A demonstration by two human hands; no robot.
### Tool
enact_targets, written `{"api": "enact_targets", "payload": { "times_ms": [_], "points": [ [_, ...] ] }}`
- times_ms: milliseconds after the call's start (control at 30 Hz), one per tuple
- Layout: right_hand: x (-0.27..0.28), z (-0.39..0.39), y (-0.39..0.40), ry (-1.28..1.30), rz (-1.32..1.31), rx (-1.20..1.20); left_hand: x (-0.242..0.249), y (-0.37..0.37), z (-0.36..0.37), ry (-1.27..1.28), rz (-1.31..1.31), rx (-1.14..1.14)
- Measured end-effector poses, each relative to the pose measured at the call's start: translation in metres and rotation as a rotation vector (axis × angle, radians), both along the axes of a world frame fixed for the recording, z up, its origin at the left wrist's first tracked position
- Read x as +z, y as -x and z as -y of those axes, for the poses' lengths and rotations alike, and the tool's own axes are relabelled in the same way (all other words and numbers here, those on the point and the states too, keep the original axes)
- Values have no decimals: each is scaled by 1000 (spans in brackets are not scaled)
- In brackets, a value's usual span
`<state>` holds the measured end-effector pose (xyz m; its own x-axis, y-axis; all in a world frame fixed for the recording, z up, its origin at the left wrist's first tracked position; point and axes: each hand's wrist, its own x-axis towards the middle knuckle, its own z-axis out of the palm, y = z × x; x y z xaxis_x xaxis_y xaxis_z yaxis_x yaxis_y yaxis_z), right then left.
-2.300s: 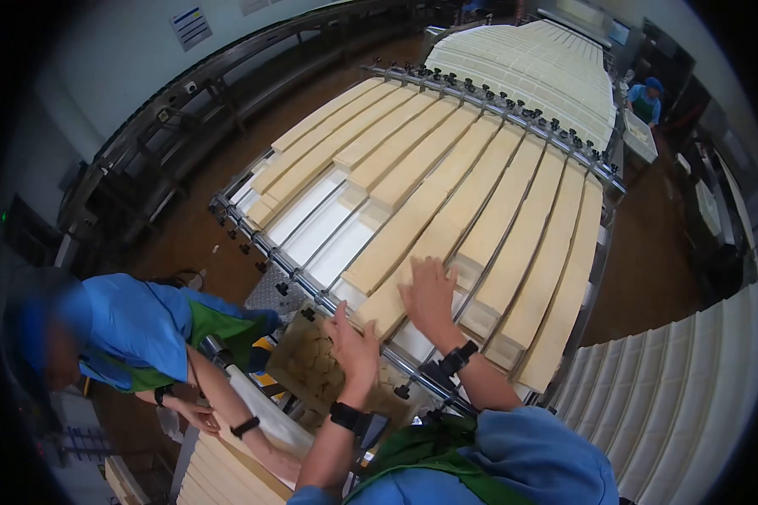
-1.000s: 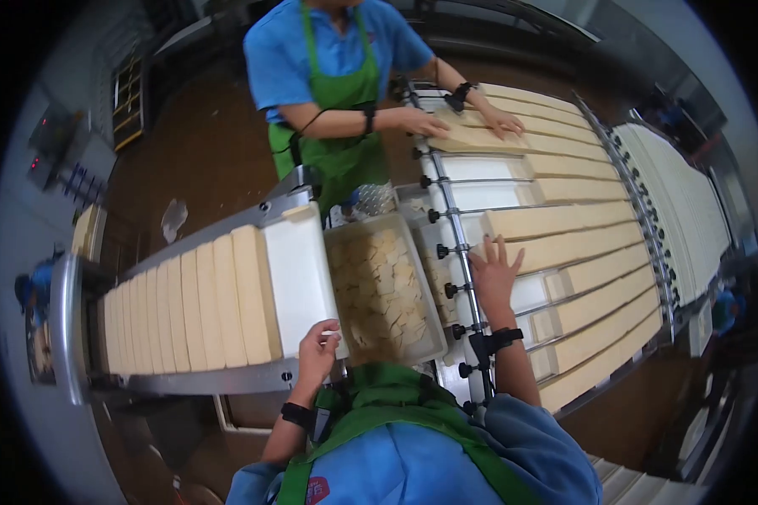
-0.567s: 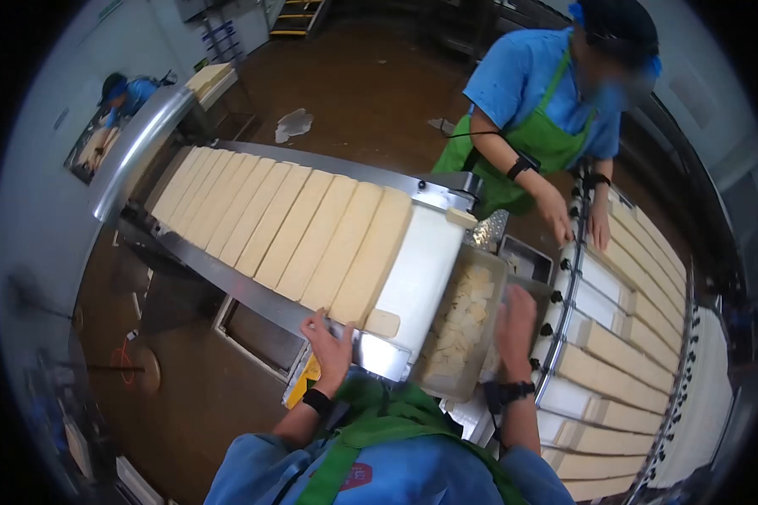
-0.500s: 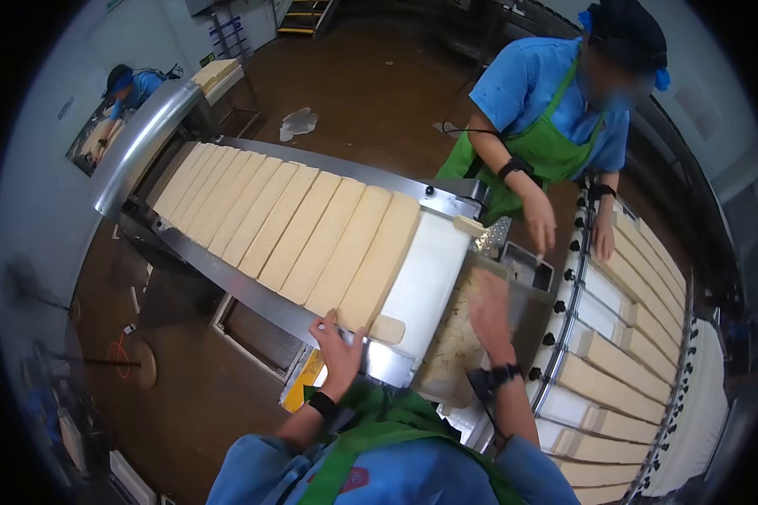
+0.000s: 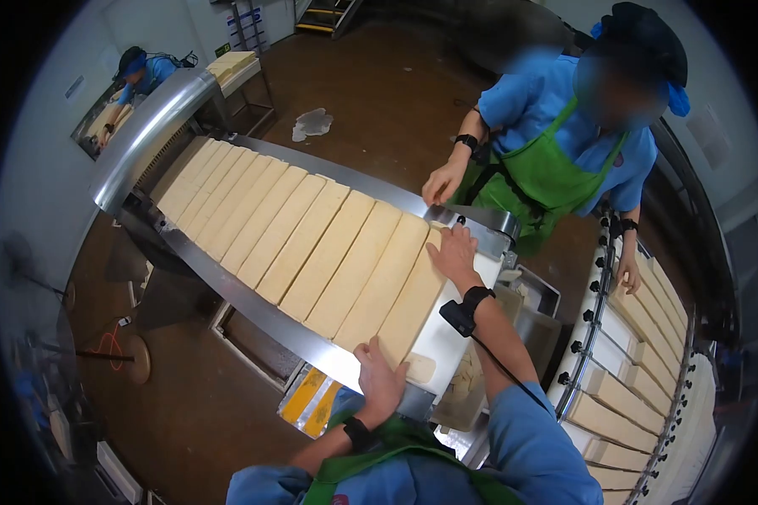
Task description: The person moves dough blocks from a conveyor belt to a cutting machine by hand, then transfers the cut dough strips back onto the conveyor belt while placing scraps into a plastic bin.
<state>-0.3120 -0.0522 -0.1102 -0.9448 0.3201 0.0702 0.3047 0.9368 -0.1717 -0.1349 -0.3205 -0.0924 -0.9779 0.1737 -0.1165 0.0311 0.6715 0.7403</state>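
A row of long pale slabs lies side by side on a white conveyor [image 5: 455, 324]. The last slab [image 5: 413, 295] has my left hand [image 5: 379, 379] at its near end, with fingers apart and touching it. At its far end rests my right hand [image 5: 456, 254], fingers spread over the slab's edge. A small pale offcut [image 5: 419, 368] lies beside my left hand, on the near end of the belt. A black strap with a small device is on my right wrist.
Across the conveyor stands a co-worker [image 5: 564, 143] in a green apron, one hand near the conveyor's far edge. At the right is a second belt [image 5: 619, 324] with slabs. Bins [image 5: 535, 328] with scraps stand between. A curved metal cover [image 5: 152, 135] spans the upper left.
My right hand has moved from above the scrap bin to the last slab's far end. My left hand stays at the near end. The co-worker's hand has moved left to the conveyor's edge.
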Motion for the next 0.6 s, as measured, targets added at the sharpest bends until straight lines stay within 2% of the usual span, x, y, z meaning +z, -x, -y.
{"api": "enact_targets", "payload": {
  "times_ms": [167, 267, 333, 433, 467, 500, 533, 600],
  "points": [
    [8, -12, -14, -45, 32, -26, 2, 2, -9, 58, 41, -16],
    [-6, -47, -54, 42, -18, -33, 4, 4, -16, 108, -9, -82],
    [-6, -61, -88, 179, -78, -251, 11, 9, -23, 138, -39, -145],
    [13, -76, -121, 211, -8, -334, 20, 17, -30, 203, -20, -265],
    [2, -81, -131, 210, -17, -372, 20, 18, -33, 238, -41, -270],
    [-22, -87, -138, 170, -141, -276, 20, 20, -37, 271, -68, -281],
    [-34, -92, -147, 121, -263, -189, 10, 19, -39, 266, -87, -335],
    [-22, -78, -156, 244, -208, -329, -18, 16, -40, 363, -190, -277]
  ]
}}
